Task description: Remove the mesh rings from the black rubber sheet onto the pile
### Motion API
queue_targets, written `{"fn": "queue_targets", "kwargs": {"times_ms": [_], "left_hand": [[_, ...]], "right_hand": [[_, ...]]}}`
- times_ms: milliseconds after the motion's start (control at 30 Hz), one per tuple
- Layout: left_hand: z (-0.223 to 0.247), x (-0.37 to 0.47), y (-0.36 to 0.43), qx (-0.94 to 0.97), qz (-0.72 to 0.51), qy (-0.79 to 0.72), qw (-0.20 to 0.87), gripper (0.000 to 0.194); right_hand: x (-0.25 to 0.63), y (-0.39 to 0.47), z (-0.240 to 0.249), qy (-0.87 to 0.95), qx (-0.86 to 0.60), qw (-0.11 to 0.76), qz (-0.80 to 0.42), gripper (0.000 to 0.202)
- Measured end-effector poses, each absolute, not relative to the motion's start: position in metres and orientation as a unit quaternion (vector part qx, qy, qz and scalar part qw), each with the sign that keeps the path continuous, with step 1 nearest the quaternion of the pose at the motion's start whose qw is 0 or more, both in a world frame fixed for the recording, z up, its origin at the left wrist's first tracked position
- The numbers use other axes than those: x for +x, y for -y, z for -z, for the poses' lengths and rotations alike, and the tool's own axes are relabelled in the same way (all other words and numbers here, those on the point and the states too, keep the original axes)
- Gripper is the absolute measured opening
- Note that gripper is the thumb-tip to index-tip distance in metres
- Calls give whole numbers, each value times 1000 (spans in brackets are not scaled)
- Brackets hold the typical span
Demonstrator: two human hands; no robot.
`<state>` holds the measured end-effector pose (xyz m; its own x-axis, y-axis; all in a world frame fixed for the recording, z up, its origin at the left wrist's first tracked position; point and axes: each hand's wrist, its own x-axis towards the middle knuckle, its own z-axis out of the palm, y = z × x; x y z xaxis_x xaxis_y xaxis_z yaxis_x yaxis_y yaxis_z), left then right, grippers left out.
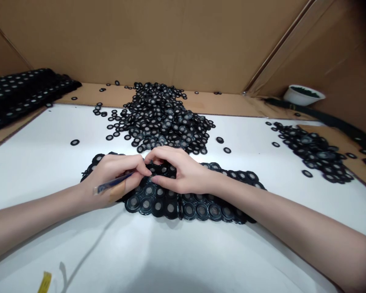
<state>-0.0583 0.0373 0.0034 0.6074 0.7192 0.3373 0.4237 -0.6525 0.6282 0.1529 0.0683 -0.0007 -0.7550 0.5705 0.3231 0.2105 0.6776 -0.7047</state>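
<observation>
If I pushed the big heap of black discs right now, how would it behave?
The heap would probably spread rather than move as one, since loose discs lie scattered around its edges. Those discs lie flat, so they would likely slide more than roll.

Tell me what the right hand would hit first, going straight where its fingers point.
The right hand would likely meet the left hand first, at its fingertips; they are so close that whether they already touch is unclear.
</observation>
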Motion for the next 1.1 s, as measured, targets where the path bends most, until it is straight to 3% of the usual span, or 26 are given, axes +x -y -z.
{"fn": "queue_targets", "kwargs": {"times_ms": [1100], "left_hand": [[-2, -59, -40, 873, -274, -308, 260, 10]], "right_hand": [[153, -68, 1, 872, -226, 272, -339, 25]]}}
